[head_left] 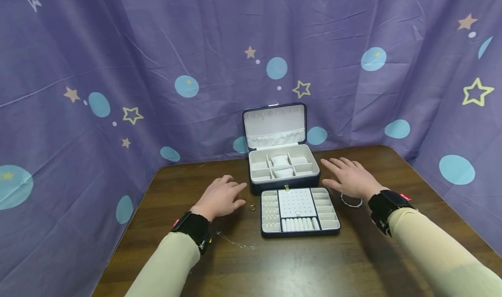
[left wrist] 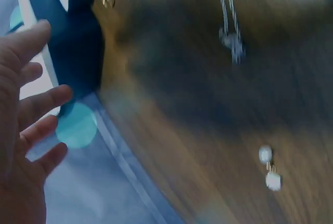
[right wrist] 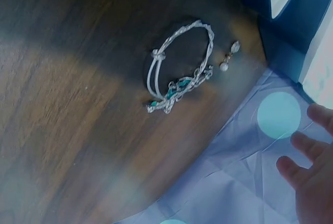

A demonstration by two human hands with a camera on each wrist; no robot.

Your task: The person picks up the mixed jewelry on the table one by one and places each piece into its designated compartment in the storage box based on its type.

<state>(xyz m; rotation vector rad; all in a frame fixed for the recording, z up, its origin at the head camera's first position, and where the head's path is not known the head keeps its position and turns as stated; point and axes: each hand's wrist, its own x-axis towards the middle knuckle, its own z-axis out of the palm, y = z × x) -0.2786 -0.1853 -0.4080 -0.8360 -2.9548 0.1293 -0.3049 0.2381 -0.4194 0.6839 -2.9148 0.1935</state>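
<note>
An open navy jewelry box (head_left: 274,185) with a white lining stands at the back, its lid raised. Right in front of it lies a jewelry tray (head_left: 300,233) with slots, small compartments and a dotted panel. My left hand (head_left: 221,196) hovers left of the tray, fingers spread and holding nothing. Beside its thumb lies a gold ring (head_left: 252,208), and a silver necklace (head_left: 239,244) stretches out nearer to me. On the other side, my empty right hand (head_left: 351,177) is held with loosely extended fingers beside the box. Below it rests a silver bracelet (right wrist: 190,83) with green stones.
Two white drop earrings lie apart on the wooden table (head_left: 298,266): one earring (left wrist: 273,181) to the left, another earring (right wrist: 224,67) near the bracelet. Inside the box are small white cushions (head_left: 280,160). A purple patterned curtain (head_left: 219,48) hangs behind the table.
</note>
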